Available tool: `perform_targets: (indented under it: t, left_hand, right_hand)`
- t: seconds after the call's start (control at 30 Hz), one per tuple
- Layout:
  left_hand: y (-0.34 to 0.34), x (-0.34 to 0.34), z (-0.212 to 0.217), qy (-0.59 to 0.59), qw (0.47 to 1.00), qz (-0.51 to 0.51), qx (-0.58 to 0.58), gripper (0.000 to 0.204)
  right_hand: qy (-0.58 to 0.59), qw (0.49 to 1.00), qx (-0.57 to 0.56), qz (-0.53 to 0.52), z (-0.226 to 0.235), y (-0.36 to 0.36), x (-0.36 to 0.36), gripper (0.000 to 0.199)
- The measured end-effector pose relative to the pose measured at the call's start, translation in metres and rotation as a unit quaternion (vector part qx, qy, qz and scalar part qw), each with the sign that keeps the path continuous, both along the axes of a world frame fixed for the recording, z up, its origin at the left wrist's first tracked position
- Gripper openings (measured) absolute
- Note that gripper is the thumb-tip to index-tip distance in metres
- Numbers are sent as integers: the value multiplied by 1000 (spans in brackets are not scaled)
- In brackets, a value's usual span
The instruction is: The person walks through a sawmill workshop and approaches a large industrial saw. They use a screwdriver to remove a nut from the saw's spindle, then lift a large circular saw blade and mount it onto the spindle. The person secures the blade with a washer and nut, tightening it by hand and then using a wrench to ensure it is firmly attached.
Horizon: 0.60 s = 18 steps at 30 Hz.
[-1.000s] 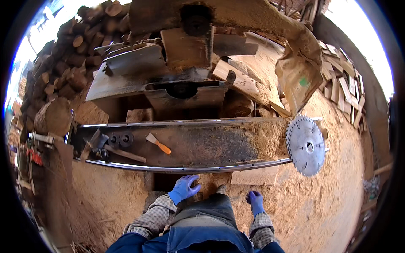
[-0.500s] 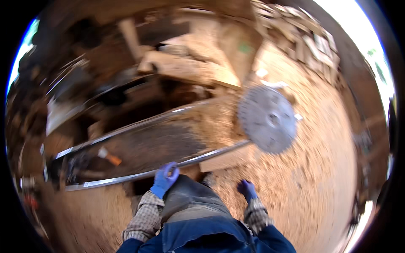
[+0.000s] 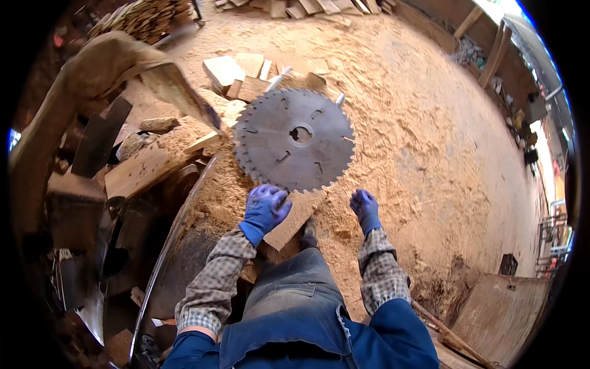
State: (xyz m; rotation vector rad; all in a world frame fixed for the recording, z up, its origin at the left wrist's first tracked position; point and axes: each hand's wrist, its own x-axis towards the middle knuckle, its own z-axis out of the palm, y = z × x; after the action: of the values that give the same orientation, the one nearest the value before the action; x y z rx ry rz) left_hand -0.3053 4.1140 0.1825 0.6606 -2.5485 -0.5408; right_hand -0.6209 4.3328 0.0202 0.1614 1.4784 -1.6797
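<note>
A large round saw blade (image 3: 270, 144), grey, toothed along its rim and with a central hole, lies in front of me. My left hand (image 3: 266, 209), in a blue glove, is closed at the blade's lower edge; whether it touches the teeth I cannot tell. To the right, just beyond the rim, my right hand (image 3: 366, 209) is curled into a loose fist, also gloved. Nothing shows in either hand. A pale wooden board (image 3: 289, 227) sticks out under the near side of the blade.
Wood blocks (image 3: 224, 71) are heaped behind the blade. A curved timber post (image 3: 110, 52), a thick plank (image 3: 144, 172) and a metal-edged bench (image 3: 178, 221) crowd the left. Sawdust (image 3: 424, 154) covers the ground. A wooden panel (image 3: 504, 317) lies at the lower right.
My view has swung to the right, so the blade now sits closer to the middle. My left hand has gone from the bench's metal edge to the blade's near rim.
</note>
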Motion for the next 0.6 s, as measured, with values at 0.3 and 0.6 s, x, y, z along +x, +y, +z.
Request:
perform_targets:
  t: [0.3, 0.6]
  left_hand:
    - [24, -101, -53, -132, 990, 2, -43, 69]
    - [11, -129, -62, -158, 987, 37, 16, 61]
  right_hand:
    - [-181, 979, -53, 73, 22, -74, -44, 44]
    - [-175, 979, -34, 97, 25, -84, -48, 28]
